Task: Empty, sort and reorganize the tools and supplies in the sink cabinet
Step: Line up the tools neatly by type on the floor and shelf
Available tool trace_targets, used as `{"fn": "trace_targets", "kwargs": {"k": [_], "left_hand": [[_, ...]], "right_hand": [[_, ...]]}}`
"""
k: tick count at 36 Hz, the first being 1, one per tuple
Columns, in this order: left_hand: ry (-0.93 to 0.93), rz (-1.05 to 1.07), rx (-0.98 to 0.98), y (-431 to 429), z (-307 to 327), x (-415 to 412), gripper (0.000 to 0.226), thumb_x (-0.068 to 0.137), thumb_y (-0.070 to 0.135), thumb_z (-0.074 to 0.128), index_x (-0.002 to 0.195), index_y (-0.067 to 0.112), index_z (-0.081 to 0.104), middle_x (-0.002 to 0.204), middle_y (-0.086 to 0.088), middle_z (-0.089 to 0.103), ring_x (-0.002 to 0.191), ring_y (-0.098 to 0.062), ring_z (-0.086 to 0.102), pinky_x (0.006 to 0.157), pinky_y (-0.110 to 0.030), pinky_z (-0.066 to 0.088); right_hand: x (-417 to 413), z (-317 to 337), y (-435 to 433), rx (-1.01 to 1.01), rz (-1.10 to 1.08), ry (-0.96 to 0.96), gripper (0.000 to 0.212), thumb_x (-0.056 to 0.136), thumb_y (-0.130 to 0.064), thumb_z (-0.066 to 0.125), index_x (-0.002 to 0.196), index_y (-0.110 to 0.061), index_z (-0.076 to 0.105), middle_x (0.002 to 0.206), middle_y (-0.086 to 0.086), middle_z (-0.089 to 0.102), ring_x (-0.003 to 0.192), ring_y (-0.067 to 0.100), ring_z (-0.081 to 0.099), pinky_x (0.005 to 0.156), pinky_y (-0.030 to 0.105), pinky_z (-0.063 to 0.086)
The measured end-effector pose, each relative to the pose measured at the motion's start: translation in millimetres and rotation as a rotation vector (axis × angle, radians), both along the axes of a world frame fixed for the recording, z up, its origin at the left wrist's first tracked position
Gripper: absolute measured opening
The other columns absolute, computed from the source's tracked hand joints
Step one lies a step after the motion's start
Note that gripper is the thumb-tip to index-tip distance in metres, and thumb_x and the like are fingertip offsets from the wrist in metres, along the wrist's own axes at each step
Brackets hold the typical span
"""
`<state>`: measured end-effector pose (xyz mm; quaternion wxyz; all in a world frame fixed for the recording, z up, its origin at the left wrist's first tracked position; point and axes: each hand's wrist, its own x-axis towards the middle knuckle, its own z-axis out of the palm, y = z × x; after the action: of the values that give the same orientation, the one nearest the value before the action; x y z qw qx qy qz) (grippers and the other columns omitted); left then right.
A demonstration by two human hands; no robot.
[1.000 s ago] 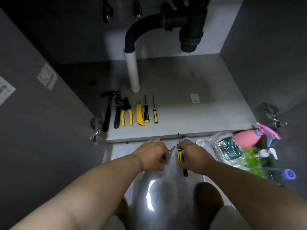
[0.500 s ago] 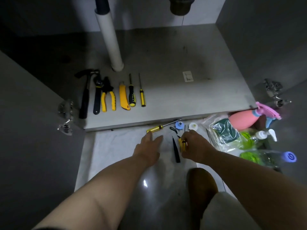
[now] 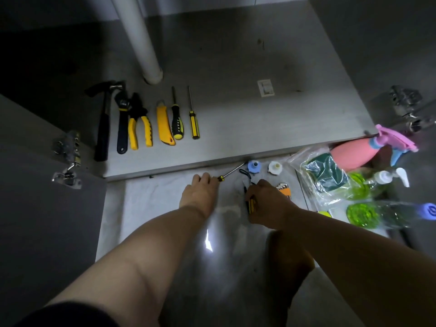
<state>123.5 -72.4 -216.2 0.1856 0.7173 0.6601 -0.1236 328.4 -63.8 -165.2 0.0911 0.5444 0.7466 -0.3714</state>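
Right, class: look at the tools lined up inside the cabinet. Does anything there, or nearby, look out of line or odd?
The cabinet row, hammer to small screwdriver, lies neat and parallel. The odd one is the thin screwdriver on the floor, lying slantwise against the cabinet edge by the left hand. The bottles on the right lie tipped in a heap.

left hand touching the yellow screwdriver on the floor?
Touching. Head view: left hand fingers cover the handle of the yellow screwdriver; only its shaft shows.
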Motion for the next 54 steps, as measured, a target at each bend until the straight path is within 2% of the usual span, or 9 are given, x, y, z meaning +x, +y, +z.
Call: {"fn": "trace_targets", "kwargs": {"k": [7, 11, 20, 25, 32, 35, 42, 50, 54], "left_hand": [[-0.243, 0.347, -0.058, -40, 1, -3, 0.028, 0.091, 0.007, 0.054, 0.118, 0.012, 0.048, 0.115, -0.012, 0.059, 0.107, -0.032, 0.056, 0.084, -0.039, 0.050], [-0.353, 0.479, -0.264, -51, 14, -13, 0.029, 0.082, 0.013, 0.072, 0.110, 0.014, 0.065, 0.112, -0.009, 0.067, 0.106, -0.028, 0.065, 0.090, -0.034, 0.054], [-0.850, 0.694, -0.603, -59, 83, -48, 0.023, 0.090, -0.005, 0.070, 0.093, 0.013, 0.056, 0.089, -0.003, 0.061, 0.078, -0.011, 0.071, 0.070, -0.022, 0.058], [-1.010, 0.799, -0.473, -32, 120, -47, 0.028, 0.095, 0.010, 0.070, 0.079, 0.019, 0.048, 0.080, -0.002, 0.057, 0.087, -0.018, 0.075, 0.071, -0.024, 0.060], [-0.946, 0.777, -0.086, 30, 139, -25, 0.020, 0.094, 0.006, 0.069, 0.088, 0.008, 0.050, 0.077, -0.015, 0.050, 0.060, -0.016, 0.064, 0.061, -0.028, 0.057], [-0.743, 0.738, 0.063, 62, 131, -18, 0.022, 0.091, 0.016, 0.076, 0.084, 0.008, 0.056, 0.066, -0.001, 0.054, 0.050, -0.001, 0.056, 0.049, -0.008, 0.044], [-0.349, 0.575, 0.155, 113, 119, -8, 0.034, 0.087, 0.041, 0.073, 0.076, 0.008, 0.074, 0.078, -0.008, 0.072, 0.081, -0.024, 0.068, 0.069, -0.028, 0.049], [-0.295, 0.656, 0.174, 123, 104, 2, 0.034, 0.090, 0.040, 0.071, 0.091, 0.006, 0.075, 0.094, -0.013, 0.074, 0.096, -0.030, 0.070, 0.073, -0.028, 0.048], [-0.274, 0.646, 0.232, 115, 101, 9, 0.039, 0.090, 0.039, 0.073, 0.105, 0.004, 0.066, 0.106, -0.016, 0.072, 0.105, -0.034, 0.067, 0.077, -0.033, 0.050]], "right_hand": [[-23, 13, 7, -0.136, 0.021, 0.140, 0.038, 0.071, -0.026, 0.085, 0.102, -0.023, 0.063, 0.098, -0.006, 0.050, 0.072, 0.010, 0.056, 0.062, 0.021, 0.047], [-36, 32, 19, -0.315, -0.042, 0.258, 0.016, 0.080, -0.005, 0.077, 0.095, -0.007, 0.072, 0.089, 0.009, 0.072, 0.075, 0.019, 0.069, 0.075, 0.035, 0.059], [-59, 103, 57, -0.630, -0.239, 0.529, 0.039, 0.085, 0.010, 0.068, 0.118, -0.007, 0.057, 0.096, 0.024, 0.072, 0.074, 0.022, 0.071, 0.052, 0.020, 0.050], [-57, 126, 82, -0.516, -0.522, 0.754, 0.028, 0.089, 0.008, 0.064, 0.115, -0.004, 0.063, 0.116, 0.017, 0.063, 0.086, 0.019, 0.076, 0.074, 0.028, 0.062], [-37, 108, 86, -0.359, -0.929, 0.823, 0.025, 0.088, 0.008, 0.067, 0.114, 0.009, 0.064, 0.108, 0.027, 0.068, 0.096, 0.031, 0.073, 0.078, 0.029, 0.062], [-29, 94, 80, -0.357, -1.052, 0.853, 0.025, 0.090, 0.009, 0.065, 0.115, 0.009, 0.063, 0.108, 0.028, 0.068, 0.092, 0.032, 0.072, 0.070, 0.024, 0.062], [-26, 74, 81, -0.330, -1.124, 0.827, 0.008, 0.090, -0.002, 0.070, 0.093, -0.009, 0.068, 0.101, 0.019, 0.070, 0.076, 0.020, 0.072, 0.046, 0.013, 0.051], [-35, 53, 81, -0.199, -1.043, 0.716, 0.014, 0.088, -0.010, 0.075, 0.102, -0.012, 0.072, 0.066, 0.002, 0.059, 0.031, -0.002, 0.045, 0.036, 0.009, 0.033], [-38, 52, 80, -0.200, -1.042, 0.701, 0.012, 0.088, -0.013, 0.074, 0.099, -0.016, 0.071, 0.068, 0.004, 0.059, 0.041, 0.008, 0.045, 0.036, 0.016, 0.034]]}}
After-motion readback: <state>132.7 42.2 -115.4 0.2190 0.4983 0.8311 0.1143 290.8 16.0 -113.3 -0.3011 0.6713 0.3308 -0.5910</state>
